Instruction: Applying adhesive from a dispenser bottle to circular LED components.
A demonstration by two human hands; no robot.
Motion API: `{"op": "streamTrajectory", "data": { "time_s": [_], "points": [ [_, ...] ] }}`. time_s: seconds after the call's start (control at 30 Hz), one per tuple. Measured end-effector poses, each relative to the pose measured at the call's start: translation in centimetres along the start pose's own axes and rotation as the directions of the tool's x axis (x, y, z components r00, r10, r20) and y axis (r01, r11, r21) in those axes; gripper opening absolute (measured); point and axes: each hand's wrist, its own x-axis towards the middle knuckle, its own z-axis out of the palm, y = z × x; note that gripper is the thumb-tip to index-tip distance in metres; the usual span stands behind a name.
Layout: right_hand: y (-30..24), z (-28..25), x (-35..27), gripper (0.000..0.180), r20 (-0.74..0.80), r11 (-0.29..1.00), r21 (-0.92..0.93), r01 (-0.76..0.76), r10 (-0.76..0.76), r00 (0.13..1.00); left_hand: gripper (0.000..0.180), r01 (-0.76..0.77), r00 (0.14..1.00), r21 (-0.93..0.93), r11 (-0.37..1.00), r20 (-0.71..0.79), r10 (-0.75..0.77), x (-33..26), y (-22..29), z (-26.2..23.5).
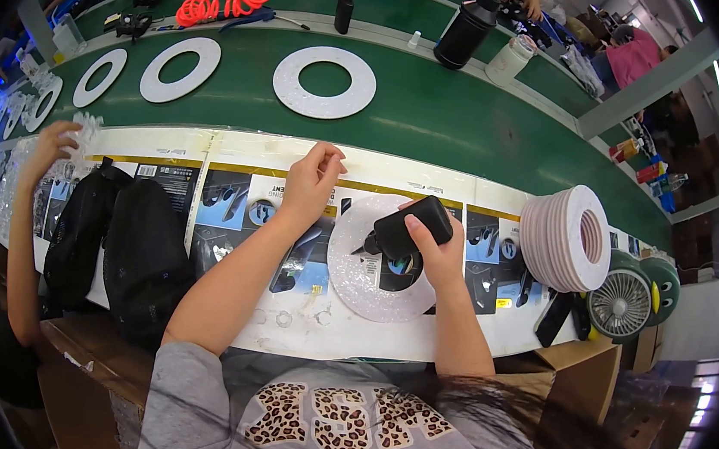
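My right hand (442, 251) is wrapped round a black squeeze bottle (414, 228). Its thin nozzle tilts down to the left, over a flat white ring (351, 267) lying on the worktop in front of me. Whether the tip touches the ring I cannot tell. Left of the ring, my left hand (316, 181) is raised with its fingers curled in and the thumb against them; nothing shows in it. On the right stands a stack of white rings (538, 235). Three more rings lie on the green belt, among them one white ring (287, 76) straight ahead.
Black bags (146, 243) lie to the left, near a co-worker's arm (26, 244) and clear plastic wrap. A small green fan (620, 303) stands at the right edge. Beyond the belt are a small black bottle (345, 5), a large black bottle (467, 31) and a red coiled hose (225, 5).
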Motion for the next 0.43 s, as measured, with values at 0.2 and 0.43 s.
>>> {"op": "streamTrajectory", "data": {
  "time_s": [0.2,0.43],
  "points": [
    [0.06,0.04,0.02,0.026,0.004,1.0,0.004,-0.007,0.007,1.0,0.011,-0.002,1.0,0.001,1.0,0.004,0.002,0.05,-0.01,0.02],
    [0.18,0.07,0.02,0.026,0.01,1.0,0.011,-0.003,0.003,1.0,0.011,-0.005,1.0,0.014,1.0,-0.001,0.005,-0.01,-0.02,-0.15]
  ]
}}
